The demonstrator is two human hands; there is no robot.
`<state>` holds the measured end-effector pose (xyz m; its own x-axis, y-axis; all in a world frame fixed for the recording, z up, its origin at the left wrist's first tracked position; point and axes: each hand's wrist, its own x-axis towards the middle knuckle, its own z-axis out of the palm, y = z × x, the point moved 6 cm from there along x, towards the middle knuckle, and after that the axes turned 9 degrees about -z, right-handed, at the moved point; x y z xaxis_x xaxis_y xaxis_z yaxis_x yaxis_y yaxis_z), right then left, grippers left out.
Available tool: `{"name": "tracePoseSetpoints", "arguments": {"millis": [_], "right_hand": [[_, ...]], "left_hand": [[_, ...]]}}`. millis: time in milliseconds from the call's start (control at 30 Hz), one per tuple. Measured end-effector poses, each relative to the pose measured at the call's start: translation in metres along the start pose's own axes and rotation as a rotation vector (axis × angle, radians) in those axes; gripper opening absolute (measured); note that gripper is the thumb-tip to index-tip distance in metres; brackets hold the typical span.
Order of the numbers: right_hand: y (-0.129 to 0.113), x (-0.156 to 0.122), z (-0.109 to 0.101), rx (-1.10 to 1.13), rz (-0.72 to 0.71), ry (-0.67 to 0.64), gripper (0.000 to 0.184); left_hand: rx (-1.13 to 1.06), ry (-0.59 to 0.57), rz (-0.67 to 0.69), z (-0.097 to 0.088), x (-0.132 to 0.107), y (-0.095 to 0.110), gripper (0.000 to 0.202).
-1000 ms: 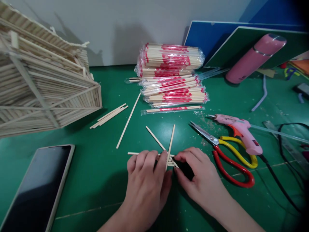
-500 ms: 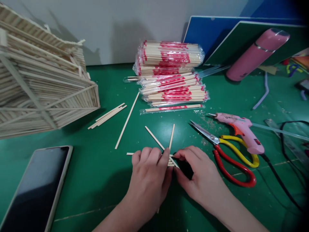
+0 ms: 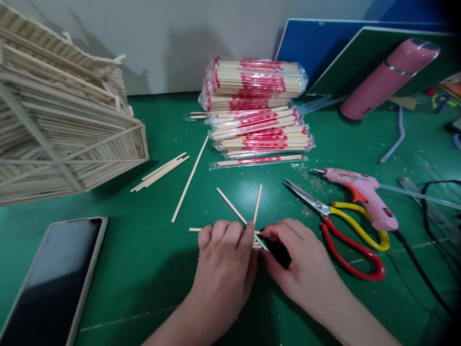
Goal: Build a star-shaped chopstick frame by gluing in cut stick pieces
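Note:
My left hand [image 3: 223, 257] is closed over a small frame of crossed wooden chopsticks [image 3: 230, 205], with its fingertips pressed down on them. Much of the frame is hidden beneath that hand; stick ends poke out at the left and the top. On the frame's right side, my right hand [image 3: 297, 254] pinches the stick ends between thumb and fingers. Farther back lie a single loose chopstick [image 3: 190, 180] and several short sticks [image 3: 163, 173] side by side.
Wrapped chopstick bundles [image 3: 255, 79] are piled at the back. Scissors [image 3: 326, 209] and a pink glue gun [image 3: 363, 190] with a cord lie right. A pink flask [image 3: 382, 86] leans behind. A phone [image 3: 54, 269] and a large stick-built model [image 3: 72, 125] occupy the left.
The view has shifted slightly, so objects on the right sit a little farther right. Both hands keep their hold on the crossed chopsticks, with hardly any movement.

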<state>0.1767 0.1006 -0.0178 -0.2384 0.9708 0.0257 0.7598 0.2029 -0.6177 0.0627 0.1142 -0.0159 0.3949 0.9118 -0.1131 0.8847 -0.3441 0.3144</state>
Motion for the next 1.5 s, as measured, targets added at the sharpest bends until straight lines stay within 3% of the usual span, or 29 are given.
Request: {"name": "tracePoseSetpoints", "arguments": {"millis": [167,567,1500], "right_hand": [[-0.003,-0.011,0.000,-0.081,-0.015,0.014,0.003],[-0.006,-0.015,0.000,-0.109,-0.022,0.082,0.012],[-0.005,-0.010,0.003,-0.148,0.042,0.043,0.016]], "left_hand": [[-0.006,0.021,0.003,0.000,0.001,-0.001,0.033],[0.014,0.061,0.033,0.002,-0.001,0.004,0.034],[0.018,-0.004,0.010,0.000,0.000,0.004,0.033]]}}
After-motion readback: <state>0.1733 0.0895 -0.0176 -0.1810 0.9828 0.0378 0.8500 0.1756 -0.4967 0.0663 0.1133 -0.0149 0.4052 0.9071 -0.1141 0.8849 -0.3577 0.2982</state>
